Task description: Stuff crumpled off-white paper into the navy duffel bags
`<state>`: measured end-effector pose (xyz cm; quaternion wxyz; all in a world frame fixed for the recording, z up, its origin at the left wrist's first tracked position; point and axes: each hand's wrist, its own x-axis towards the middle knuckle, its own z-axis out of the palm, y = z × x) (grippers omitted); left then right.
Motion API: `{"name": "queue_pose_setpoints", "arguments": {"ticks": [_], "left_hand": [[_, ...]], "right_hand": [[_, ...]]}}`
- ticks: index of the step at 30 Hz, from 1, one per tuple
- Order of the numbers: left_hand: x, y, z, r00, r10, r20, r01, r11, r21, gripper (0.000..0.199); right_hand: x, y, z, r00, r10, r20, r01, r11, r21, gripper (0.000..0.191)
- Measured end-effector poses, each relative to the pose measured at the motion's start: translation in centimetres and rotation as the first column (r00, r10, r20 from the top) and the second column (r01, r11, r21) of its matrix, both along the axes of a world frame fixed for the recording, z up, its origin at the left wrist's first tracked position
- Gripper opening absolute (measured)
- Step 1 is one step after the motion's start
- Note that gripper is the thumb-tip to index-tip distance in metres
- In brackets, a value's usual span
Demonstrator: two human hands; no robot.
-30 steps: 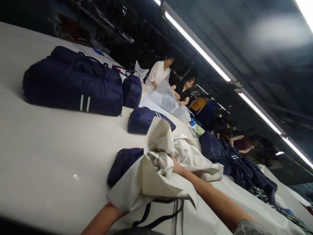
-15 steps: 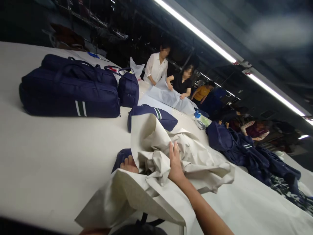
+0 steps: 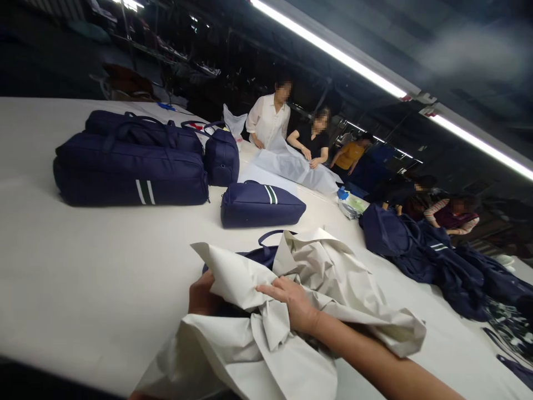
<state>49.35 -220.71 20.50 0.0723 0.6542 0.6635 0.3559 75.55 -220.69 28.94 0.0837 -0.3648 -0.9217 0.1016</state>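
Note:
Crumpled off-white paper (image 3: 328, 261) lies bunched in front of me, over a navy bag (image 3: 264, 254) whose handle and top show behind it. My right hand (image 3: 293, 303) presses on the paper's folds, its index finger stretched out to the left. At the paper's left side is my left hand (image 3: 204, 294), by the dark opening of the bag; its fingers are hidden behind the paper.
Navy bags with striped trim (image 3: 133, 172) stand on the white table (image 3: 104, 266) at left; a smaller one (image 3: 262, 205) lies ahead. More navy bags (image 3: 416, 244) are piled at right. Two people across the table handle a translucent sheet (image 3: 291, 164).
The paper's left flap has folded down, uncovering more of the navy bag and its handle. My right hand has moved lower and points left; my left hand has shifted slightly left.

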Motion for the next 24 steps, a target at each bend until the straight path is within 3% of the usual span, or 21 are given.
{"name": "queue_pose_setpoints", "arguments": {"ticks": [2, 4, 6, 8, 10, 12, 13, 15, 18, 21, 24], "left_hand": [[-0.5, 0.0, -0.2, 0.998, -0.052, -0.028, 0.054, 0.996, 0.065, 0.014], [-1.1, 0.2, -0.1, 0.982, -0.183, -0.053, 0.189, 0.971, 0.148, 0.016], [-1.4, 0.7, 0.0, 0.945, -0.320, -0.071, 0.328, 0.922, 0.207, 0.022], [-1.2, 1.3, -0.1, 0.920, -0.383, -0.085, 0.392, 0.885, 0.253, 0.023], [-0.7, 2.2, -0.1, 0.940, -0.335, -0.058, 0.339, 0.912, 0.231, 0.023], [-0.1, 3.2, 0.3, 0.976, -0.219, 0.013, 0.217, 0.974, 0.067, 0.027], [0.1, 3.7, 0.6, 0.986, -0.158, 0.056, 0.161, 0.986, -0.049, 0.028], [0.3, 4.4, 1.6, 0.987, -0.079, 0.138, 0.110, 0.968, -0.227, 0.027], [0.0, 4.6, 2.7, 0.970, -0.075, 0.233, 0.145, 0.941, -0.304, 0.020], [-0.5, 4.3, 2.7, 0.937, -0.080, 0.339, 0.176, 0.948, -0.264, 0.010], [-0.7, 3.9, 2.2, 0.891, -0.075, 0.448, 0.163, 0.974, -0.161, 0.013]], "right_hand": [[-0.1, -0.5, 0.0, 0.996, 0.042, 0.075, -0.044, 0.999, 0.020, 0.061], [-0.2, -0.7, 0.3, 0.993, 0.071, 0.089, -0.074, 0.997, 0.024, 0.062], [0.0, -0.9, 0.4, 0.998, 0.061, -0.004, -0.061, 0.998, -0.003, 0.058], [0.7, -1.2, 0.3, 0.976, -0.048, -0.215, 0.033, 0.997, -0.073, 0.054], [1.6, -1.7, 0.1, 0.874, -0.238, -0.423, 0.180, 0.969, -0.171, 0.050], [2.2, -2.2, 0.0, 0.776, -0.364, -0.516, 0.269, 0.930, -0.252, 0.045], [2.4, -2.4, 0.1, 0.769, -0.371, -0.521, 0.267, 0.926, -0.267, 0.043], [2.2, -2.5, 0.4, 0.822, -0.301, -0.484, 0.201, 0.948, -0.248, 0.041], [0.7, -1.4, 0.9, 0.932, -0.154, -0.328, 0.094, 0.977, -0.190, 0.041], [-1.9, 1.0, 0.6, 0.995, -0.068, -0.075, 0.054, 0.984, -0.172, 0.043], [-5.6, 3.7, -1.2, 0.985, 0.007, 0.175, 0.032, 0.975, -0.219, 0.049]]}}
